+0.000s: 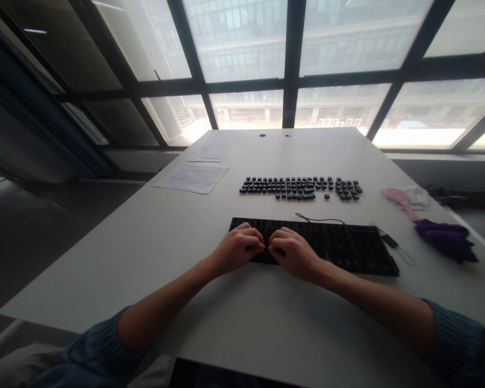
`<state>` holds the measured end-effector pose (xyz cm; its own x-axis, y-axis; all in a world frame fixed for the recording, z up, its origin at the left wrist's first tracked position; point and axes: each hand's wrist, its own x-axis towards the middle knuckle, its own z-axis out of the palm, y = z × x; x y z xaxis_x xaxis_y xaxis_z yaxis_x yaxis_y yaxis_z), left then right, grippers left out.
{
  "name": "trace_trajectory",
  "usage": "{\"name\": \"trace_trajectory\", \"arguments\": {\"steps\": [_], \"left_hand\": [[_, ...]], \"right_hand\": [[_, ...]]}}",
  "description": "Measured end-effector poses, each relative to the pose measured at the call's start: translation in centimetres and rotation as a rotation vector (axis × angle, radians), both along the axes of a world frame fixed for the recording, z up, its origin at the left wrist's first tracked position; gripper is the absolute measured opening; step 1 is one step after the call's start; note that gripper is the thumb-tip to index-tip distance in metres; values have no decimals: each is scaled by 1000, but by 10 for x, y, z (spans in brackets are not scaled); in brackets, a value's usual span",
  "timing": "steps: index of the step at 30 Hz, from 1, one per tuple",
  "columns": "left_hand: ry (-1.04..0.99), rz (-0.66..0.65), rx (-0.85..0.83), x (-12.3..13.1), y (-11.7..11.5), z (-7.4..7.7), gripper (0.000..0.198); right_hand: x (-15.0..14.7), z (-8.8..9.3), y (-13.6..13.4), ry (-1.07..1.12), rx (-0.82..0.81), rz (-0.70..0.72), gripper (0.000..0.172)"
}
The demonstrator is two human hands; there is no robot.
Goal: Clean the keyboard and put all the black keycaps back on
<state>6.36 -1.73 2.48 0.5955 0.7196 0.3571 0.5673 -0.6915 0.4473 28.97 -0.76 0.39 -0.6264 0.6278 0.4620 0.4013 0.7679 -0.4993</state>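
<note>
A black keyboard [347,250] lies in front of me on the white table, its keycaps taken off over much of it as far as the dark surface shows. Over its left part, my left hand [242,245] is closed, with thumb and fingertips pinched together. Close beside it, my right hand [293,249] is pinched in the same way, the fingertips of both nearly meeting. Whatever lies between the fingers is too small to make out. Behind the keyboard, loose black keycaps [281,186] are laid out in rows.
Printed papers [194,178] lie at the left of the white table [137,253]. On the right are a wire keycap puller [396,245], a purple cloth [444,237], a pink brush [400,199] and a white tissue [416,196]. A cable [319,219] loops behind the keyboard. Windows stand beyond.
</note>
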Motion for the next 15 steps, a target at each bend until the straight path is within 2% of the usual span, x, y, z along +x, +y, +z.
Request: {"name": "trace_trajectory", "arguments": {"steps": [7, 15], "left_hand": [[77, -8, 65, 1, -3, 4, 12], [139, -25, 78, 5, -4, 7, 13]], "right_hand": [[1, 9, -5, -113, 59, -30, 16], [0, 7, -7, -149, 88, -28, 14]]}}
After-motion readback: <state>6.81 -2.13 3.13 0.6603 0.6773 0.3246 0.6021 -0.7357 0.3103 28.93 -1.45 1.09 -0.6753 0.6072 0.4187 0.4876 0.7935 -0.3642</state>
